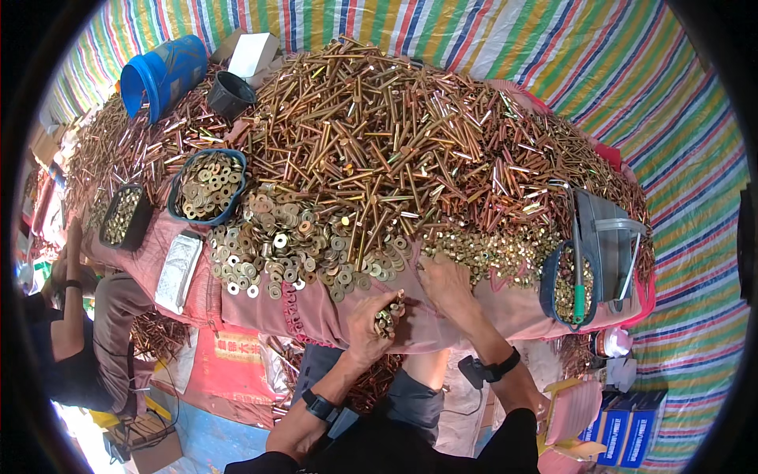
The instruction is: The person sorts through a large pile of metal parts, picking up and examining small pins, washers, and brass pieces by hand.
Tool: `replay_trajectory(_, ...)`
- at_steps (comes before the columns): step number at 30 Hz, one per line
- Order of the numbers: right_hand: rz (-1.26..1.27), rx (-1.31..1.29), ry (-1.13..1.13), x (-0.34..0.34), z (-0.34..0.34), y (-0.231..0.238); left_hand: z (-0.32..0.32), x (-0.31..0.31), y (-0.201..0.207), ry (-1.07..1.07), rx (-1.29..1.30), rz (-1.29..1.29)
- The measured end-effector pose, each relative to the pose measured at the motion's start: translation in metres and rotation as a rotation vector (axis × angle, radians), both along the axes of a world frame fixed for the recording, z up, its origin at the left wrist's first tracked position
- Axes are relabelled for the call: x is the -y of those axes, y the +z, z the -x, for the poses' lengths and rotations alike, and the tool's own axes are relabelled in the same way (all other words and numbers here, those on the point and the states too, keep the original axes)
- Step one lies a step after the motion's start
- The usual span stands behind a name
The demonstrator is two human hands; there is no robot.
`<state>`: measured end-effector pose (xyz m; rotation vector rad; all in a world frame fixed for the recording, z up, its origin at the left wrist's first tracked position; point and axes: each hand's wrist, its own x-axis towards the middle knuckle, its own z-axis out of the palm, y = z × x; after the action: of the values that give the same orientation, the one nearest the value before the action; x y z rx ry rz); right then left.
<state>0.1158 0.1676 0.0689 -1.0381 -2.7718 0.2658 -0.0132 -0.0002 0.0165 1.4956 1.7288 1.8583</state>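
Observation:
My left hand [371, 328] is closed around a small bunch of brassy bolts [388, 317], whose ends show beside the thumb. It hovers at the near edge of the cloth-covered table [320, 312]. To its right, my right hand [446, 282] reaches to the left edge of a pile of small brassy nuts [501, 249]. Its fingers are curled together, and whatever they may hold is hidden. Flat round washers [272, 237] lie heaped to the left of both hands. Behind them rises a large mound of long bolts [371, 126].
At left stand a blue tub of washers [207, 186], a dark tray of nuts [124, 216] and a silvery block [179, 271]. A blue bucket [162, 77] lies tipped on the mound. A green-handled tool [579, 300] rests on a nut bin [560, 276] at right. Another person [67, 332] sits far left.

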Motion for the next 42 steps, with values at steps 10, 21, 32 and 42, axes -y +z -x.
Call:
replay_trajectory(10,0.659,-0.471,-0.085,0.015,-0.013,0.018,0.0,0.002,-0.006,-0.064,0.176,0.077)
replay_trajectory(21,1.119,-0.89,-0.033,0.048,-0.024,0.016,-0.002,0.001,-0.006,-0.107,0.238,0.061)
replay_trajectory(32,0.579,-0.721,0.056,0.063,-0.016,0.034,0.003,0.002,0.006,-0.092,0.107,0.027)
replay_trajectory(42,0.418,-0.716,-0.03,0.073,-0.011,0.036,0.004,0.002,0.003,-0.106,0.074,0.064)
